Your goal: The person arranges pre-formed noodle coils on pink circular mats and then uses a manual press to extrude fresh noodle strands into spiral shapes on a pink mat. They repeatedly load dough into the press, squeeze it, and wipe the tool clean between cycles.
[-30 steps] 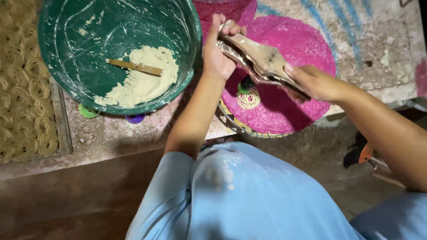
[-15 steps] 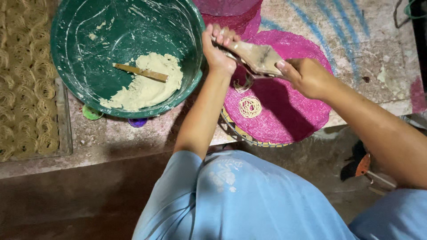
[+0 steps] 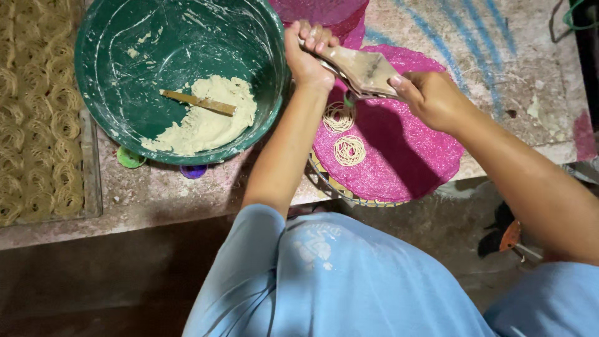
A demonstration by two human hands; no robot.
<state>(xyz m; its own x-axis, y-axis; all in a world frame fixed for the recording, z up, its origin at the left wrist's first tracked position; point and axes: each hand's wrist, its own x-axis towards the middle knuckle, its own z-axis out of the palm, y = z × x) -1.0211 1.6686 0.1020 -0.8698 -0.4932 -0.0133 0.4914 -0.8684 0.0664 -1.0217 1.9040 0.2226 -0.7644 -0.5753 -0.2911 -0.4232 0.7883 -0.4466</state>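
Left hand (image 3: 306,53) & right hand (image 3: 430,97) both clenched on wooden press (image 3: 362,68), nozzle hidden underneath, pink mat (image 3: 405,156) partly covered.

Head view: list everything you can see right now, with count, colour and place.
Basin: one, green, upper left.
Dough: one pale mound, inside basin.
Stick: one, wooden, lying on dough.
Noodle press: one, wooden, held over the mat.
Mat: one, pink, round, centre right; more pink mats stacked at top.
Noodle nests: two, pale, on the mat.
Drying noodles: many, beige, far left tray.
Left hand: grips one press handle.
Right hand: grips the other handle.
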